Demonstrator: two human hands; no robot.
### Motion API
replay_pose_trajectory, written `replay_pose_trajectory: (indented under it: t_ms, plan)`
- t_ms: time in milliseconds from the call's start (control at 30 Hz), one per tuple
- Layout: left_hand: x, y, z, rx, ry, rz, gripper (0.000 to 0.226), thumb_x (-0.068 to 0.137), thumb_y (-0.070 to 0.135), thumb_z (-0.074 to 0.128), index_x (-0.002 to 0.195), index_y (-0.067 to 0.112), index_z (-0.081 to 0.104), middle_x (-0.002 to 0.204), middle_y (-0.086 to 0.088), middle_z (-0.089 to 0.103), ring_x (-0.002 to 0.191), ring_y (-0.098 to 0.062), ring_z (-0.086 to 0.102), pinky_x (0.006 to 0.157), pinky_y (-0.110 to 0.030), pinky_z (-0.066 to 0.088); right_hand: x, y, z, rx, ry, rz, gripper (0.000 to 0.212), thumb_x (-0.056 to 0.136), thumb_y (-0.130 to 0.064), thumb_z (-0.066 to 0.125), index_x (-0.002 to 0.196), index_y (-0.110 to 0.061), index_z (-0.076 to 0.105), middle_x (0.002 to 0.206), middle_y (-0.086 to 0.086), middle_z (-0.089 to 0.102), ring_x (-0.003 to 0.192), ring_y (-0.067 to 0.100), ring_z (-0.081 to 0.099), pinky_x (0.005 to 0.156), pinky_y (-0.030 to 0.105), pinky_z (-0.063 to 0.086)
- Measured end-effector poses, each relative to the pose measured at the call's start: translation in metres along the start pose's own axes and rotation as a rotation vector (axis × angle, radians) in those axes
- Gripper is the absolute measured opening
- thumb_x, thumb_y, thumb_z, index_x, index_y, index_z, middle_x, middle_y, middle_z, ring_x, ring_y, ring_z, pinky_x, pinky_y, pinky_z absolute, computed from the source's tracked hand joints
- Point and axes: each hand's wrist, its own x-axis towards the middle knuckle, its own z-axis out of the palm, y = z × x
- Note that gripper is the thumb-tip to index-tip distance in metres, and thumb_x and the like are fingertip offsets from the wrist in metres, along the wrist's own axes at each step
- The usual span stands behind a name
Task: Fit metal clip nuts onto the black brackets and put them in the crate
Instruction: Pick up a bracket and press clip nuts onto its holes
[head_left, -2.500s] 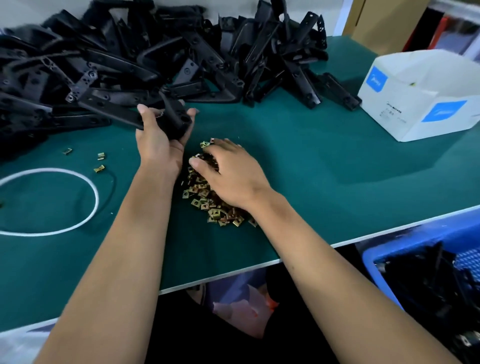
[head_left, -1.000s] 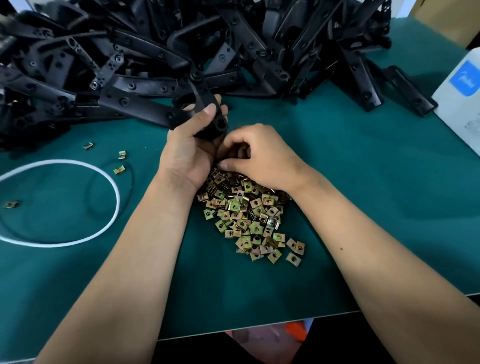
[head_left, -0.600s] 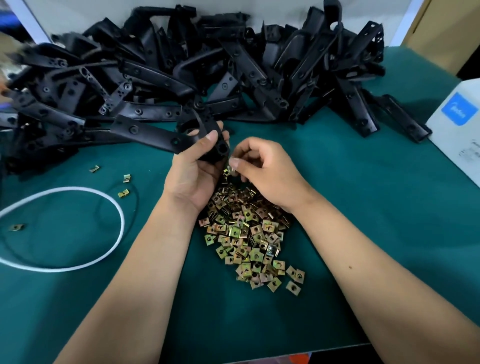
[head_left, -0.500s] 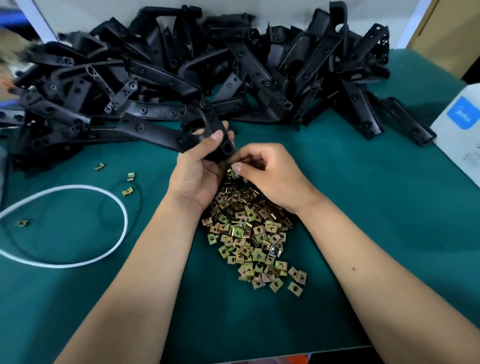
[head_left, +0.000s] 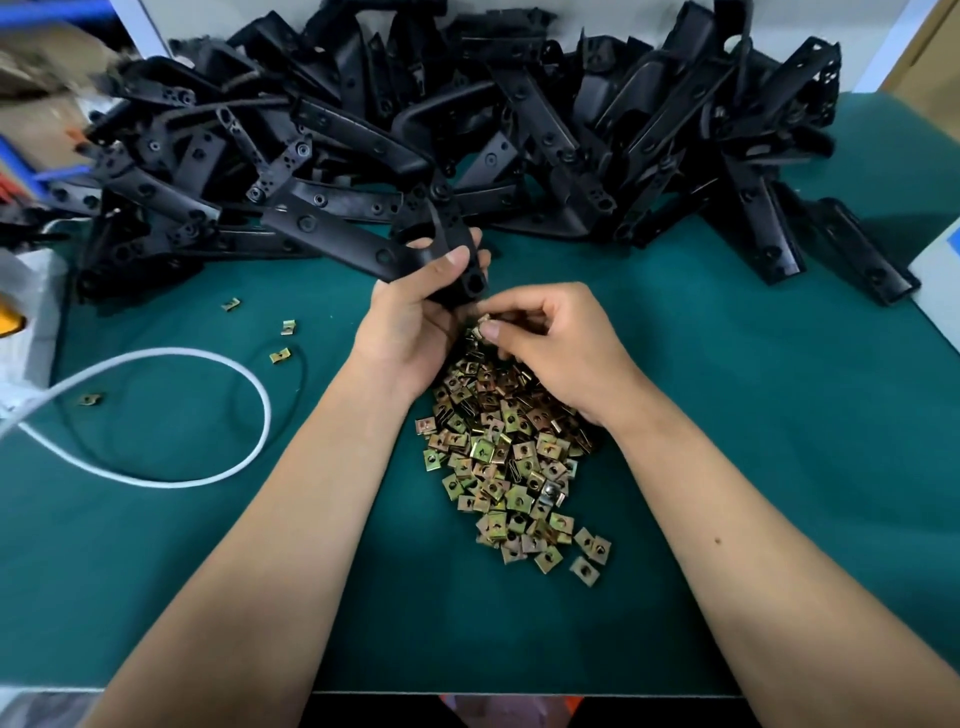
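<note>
At centre frame a black bracket (head_left: 363, 248) was gripped in the left hand (head_left: 410, 322) while one clip nut (head_left: 484, 323), pinched by the right hand (head_left: 558, 348), was held just beside its end, unfitted, with the bracket heap (head_left: 519, 130) across the top apparently undone and no crate visible.

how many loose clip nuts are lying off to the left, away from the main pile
4. One lies nearest the bracket heap, two sit just outside the white cord loop, and one lies inside the loop. More may hide under the heap.
</note>
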Motion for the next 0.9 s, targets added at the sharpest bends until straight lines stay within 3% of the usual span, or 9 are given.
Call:
replay_pose_trajectory:
  t_ms: [100,233,467,700,900]
  plan:
    - [0.002,0.000,-0.002,0.009,-0.005,0.007,0.056,0.078,0.009,0.069,0.132,-0.001,0.058,0.104,-0.006,0.074,0.093,-0.014,0.074,0.074,-0.030,0.059,0.001,0.002,-0.001,0.023,-0.008,0.007,0.025,0.090,-0.007,0.074,0.100,-0.030,0.076,0.082,-0.001,0.076,0.062,0.009,0.067,0.068,0.018,0.053]
    - [0.001,0.000,-0.001,0.021,0.017,0.002,0.070,0.079,0.011,0.067,0.145,-0.005,0.049,0.111,-0.009,0.069,0.093,-0.013,0.073,0.072,-0.028,0.058,0.003,0.005,-0.002,0.069,-0.004,0.036,0.018,0.093,-0.005,0.071,0.103,-0.020,0.077,0.083,0.001,0.077,0.062,0.011,0.066,0.061,0.020,0.052]
    - [0.005,-0.001,-0.006,-0.040,-0.002,-0.013,0.054,0.080,0.008,0.068,0.133,0.002,0.057,0.106,-0.002,0.076,0.095,-0.012,0.074,0.077,-0.027,0.058,0.009,0.007,-0.001,0.024,-0.058,0.102,0.009,0.097,0.000,0.061,0.097,-0.010,0.061,0.081,0.006,0.077,0.061,0.017,0.068,0.054,0.020,0.048]
    - [0.008,-0.001,-0.006,-0.060,-0.028,-0.028,0.039,0.080,0.008,0.069,0.119,0.004,0.066,0.107,-0.003,0.075,0.093,-0.013,0.073,0.072,-0.025,0.058,0.018,0.005,-0.003,-0.050,-0.102,0.107,0.014,0.090,-0.003,0.054,0.093,-0.013,0.062,0.075,0.006,0.076,0.053,0.015,0.063,0.047,0.015,0.041]
    - [0.008,-0.002,-0.004,-0.048,-0.045,-0.010,0.049,0.083,0.009,0.068,0.131,0.002,0.059,0.106,-0.005,0.074,0.090,-0.012,0.073,0.067,-0.028,0.058,0.019,0.006,-0.001,-0.068,-0.091,0.101,0.012,0.101,-0.009,0.060,0.096,-0.014,0.070,0.074,0.004,0.076,0.049,0.014,0.060,0.041,0.019,0.040]
